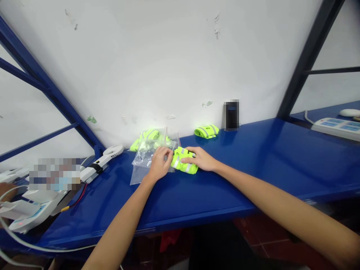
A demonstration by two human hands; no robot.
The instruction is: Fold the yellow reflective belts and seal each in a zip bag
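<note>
A white cable (56, 250) loops past the near left corner of a blue desk (253, 150), where a white device (33, 221), partly blurred out, crowds the left side. Beside it, a red-and-black wire (82, 193) ends in a yellow connector (65, 208). At the middle of the desk, a person's two bare hands meet over a folded bundle (182, 168) of fluorescent yellow-green fabric, compact and soft-edged, crossed by silver-grey bands. The fingers of the right hand (201, 159) lie clamped across its top and right side. The left hand (161, 161) sits at its left end, fingers curled together; whether they pinch anything cannot be told. Rumpled clear plastic bags (143, 159) spread left of and behind that hand, partly covering more yellow-green fabric (149, 135). Farther left lies a white handheld fan (114, 150); far right of the hands, a rolled bundle (206, 131) rests near a blurred dark object (231, 116) against the white wall (180, 67).
</note>
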